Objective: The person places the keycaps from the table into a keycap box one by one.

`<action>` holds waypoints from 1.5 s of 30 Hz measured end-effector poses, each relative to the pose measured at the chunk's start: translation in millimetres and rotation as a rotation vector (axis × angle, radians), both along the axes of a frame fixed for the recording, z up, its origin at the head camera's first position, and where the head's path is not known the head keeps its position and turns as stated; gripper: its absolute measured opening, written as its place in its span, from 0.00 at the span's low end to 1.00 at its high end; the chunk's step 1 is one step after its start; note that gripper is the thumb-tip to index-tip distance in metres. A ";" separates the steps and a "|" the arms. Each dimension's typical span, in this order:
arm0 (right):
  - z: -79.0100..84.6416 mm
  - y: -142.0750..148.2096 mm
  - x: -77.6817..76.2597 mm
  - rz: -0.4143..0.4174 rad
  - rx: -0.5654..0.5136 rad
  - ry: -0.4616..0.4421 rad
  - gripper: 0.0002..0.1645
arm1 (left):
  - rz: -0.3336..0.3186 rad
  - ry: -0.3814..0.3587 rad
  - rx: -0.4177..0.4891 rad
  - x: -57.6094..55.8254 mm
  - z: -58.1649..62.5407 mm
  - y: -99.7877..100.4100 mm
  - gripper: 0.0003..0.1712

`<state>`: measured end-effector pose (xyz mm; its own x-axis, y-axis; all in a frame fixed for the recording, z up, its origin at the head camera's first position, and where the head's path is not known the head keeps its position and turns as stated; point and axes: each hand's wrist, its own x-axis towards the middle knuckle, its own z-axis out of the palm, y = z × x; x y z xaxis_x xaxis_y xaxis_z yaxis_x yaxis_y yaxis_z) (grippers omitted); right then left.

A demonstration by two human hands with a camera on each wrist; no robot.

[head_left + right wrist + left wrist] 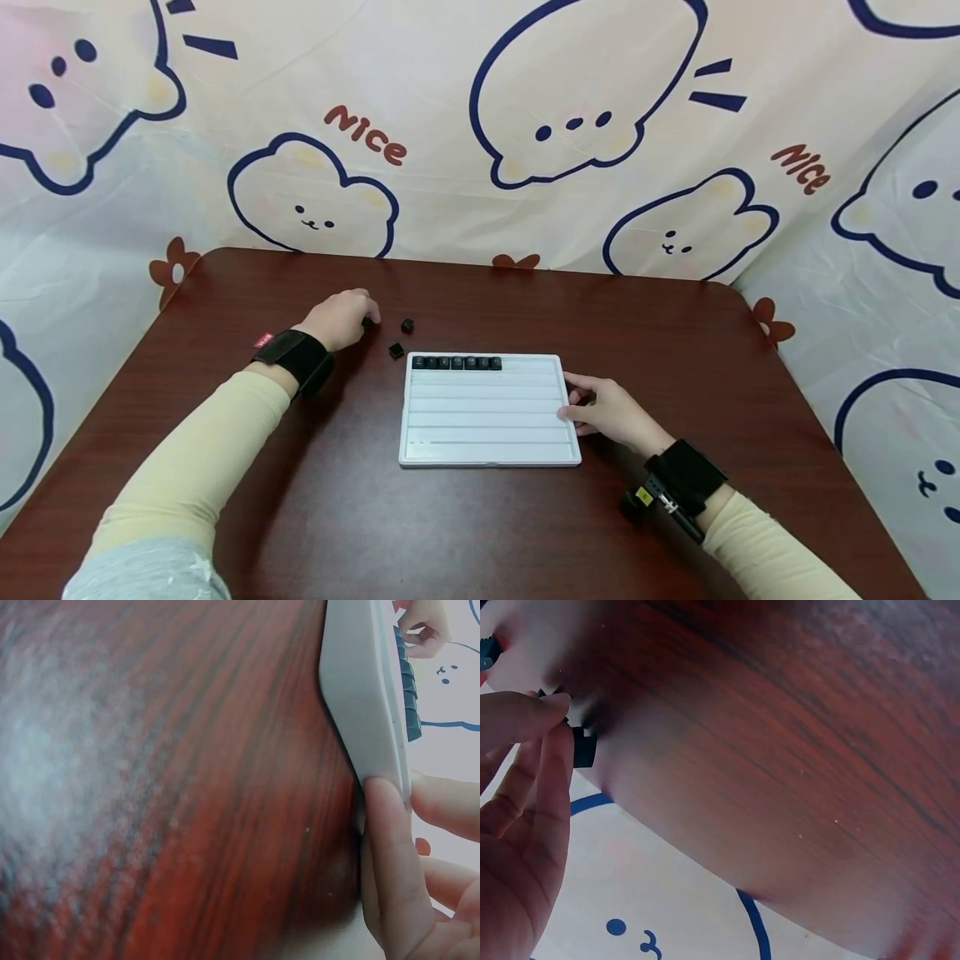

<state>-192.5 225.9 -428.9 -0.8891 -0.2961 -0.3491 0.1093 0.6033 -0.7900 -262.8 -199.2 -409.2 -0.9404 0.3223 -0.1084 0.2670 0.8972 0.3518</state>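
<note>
My left hand (340, 320) is at the table's far left, pinching a small black keycap (584, 748) between thumb and fingertips; the fingers partly cover it. Two more loose black pieces, a farther keycap (407, 325) and a nearer keycap (396, 351), lie between that hand and a white tray (480, 427). Ridges cross the tray from side to side, and a row of black keycaps (457, 363) fills the left part of its top slot. With thumb above and fingers at the side, my right hand (611, 412) grips the tray's right edge.
The brown wooden table (322, 517) has a glossy surface. A printed cloth (435, 208) with cartoon figures stands along its back and sides. Black straps are worn on both wrists, the right strap (686, 477) carrying a small device.
</note>
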 end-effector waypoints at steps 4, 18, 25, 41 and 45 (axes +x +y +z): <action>0.2 -1.1 0.2 0.004 -0.002 0.005 0.41 | -0.008 0.009 -0.001 0.9 -0.3 0.2 0.16; -1.5 0.8 0.5 0.001 -0.005 0.005 0.41 | -0.034 0.034 0.006 2.8 0.3 3.2 0.12; -1.3 0.5 0.0 -0.001 -0.002 0.004 0.41 | -0.017 0.009 0.007 1.2 -0.4 2.9 0.14; 0.3 -0.2 -1.5 0.003 0.005 0.001 0.41 | 0.065 -0.018 0.072 2.9 -0.1 3.0 0.09; -0.3 0.0 -0.4 -0.001 0.007 0.002 0.41 | 0.068 -0.006 0.086 4.3 1.0 3.0 0.10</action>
<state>-192.9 226.0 -429.1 -0.8902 -0.2925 -0.3493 0.1085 0.6086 -0.7860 -258.4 -196.1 -408.2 -0.9597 0.2663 -0.0893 0.2042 0.8797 0.4294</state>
